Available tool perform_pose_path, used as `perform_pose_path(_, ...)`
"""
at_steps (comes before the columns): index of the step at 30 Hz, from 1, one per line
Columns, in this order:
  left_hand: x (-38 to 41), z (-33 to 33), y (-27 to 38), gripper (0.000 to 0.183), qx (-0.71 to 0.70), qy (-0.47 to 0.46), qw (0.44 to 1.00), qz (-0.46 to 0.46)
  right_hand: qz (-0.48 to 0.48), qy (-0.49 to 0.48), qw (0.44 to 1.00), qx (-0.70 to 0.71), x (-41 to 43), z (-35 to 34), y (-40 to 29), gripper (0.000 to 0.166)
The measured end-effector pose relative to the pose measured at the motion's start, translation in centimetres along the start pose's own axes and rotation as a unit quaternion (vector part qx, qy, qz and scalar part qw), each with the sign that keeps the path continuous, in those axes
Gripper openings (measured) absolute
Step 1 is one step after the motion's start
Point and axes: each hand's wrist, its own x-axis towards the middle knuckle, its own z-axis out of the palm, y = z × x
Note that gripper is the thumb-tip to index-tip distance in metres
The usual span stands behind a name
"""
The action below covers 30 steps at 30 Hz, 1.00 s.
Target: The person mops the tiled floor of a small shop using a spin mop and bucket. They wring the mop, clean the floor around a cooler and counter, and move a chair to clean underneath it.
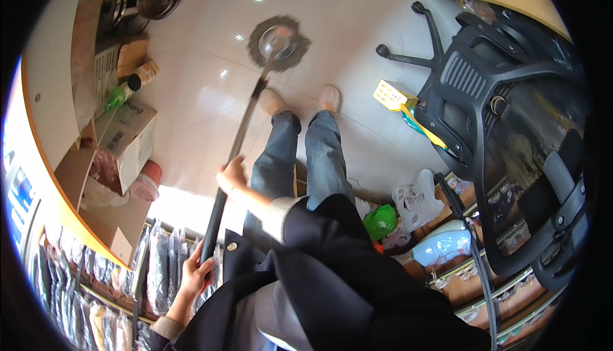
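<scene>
A round spin mop with a metal-coloured disc and a grey-brown fringe (301,47) lies on the tiled floor ahead of my feet. Its long pole runs back towards me, to the left of my legs. My right hand (233,176) grips the pole around its middle, beside my knee. Lower in the view, my left hand (197,273) is closed around the black upper end of the pole. The mop head looks slightly blurred.
A black mesh office chair (479,82) stands at the right, near a yellow-and-white box (390,94). Cardboard boxes (125,135), a green bottle (117,98) and a red basket (149,178) line the left. Plastic bags (419,200) lie right of my legs; racks of bagged goods (165,265) stand lower left.
</scene>
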Motion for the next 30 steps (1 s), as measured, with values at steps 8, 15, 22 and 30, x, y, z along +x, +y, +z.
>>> perform_pose_path(8, 8.5, 19.1, 14.7, 0.062, 0.007, -0.165, 0.973, 0.160, -0.173, 0.186, 0.966, 0.044, 15.9, -28.1, -5.4, 0.022)
perform_pose_path(15, 9.8, 18.0, 9.0, 0.058, 0.063, -0.086, 0.976, 0.192, -0.129, 0.157, 0.977, 0.067, 16.7, -25.4, -0.4, 0.026)
perform_pose_path(22, -1.2, 10.1, -2.0, 0.053, -0.024, 0.017, 0.999, 0.030, -0.071, -0.089, 0.989, 0.098, 4.9, -7.2, 6.6, 0.055)
perform_pose_path(30, -3.7, 8.7, -5.1, 0.047, -0.193, 0.027, 0.980, -0.049, -0.479, -0.073, 0.873, -0.045, -14.6, -20.4, 4.4, 0.028)
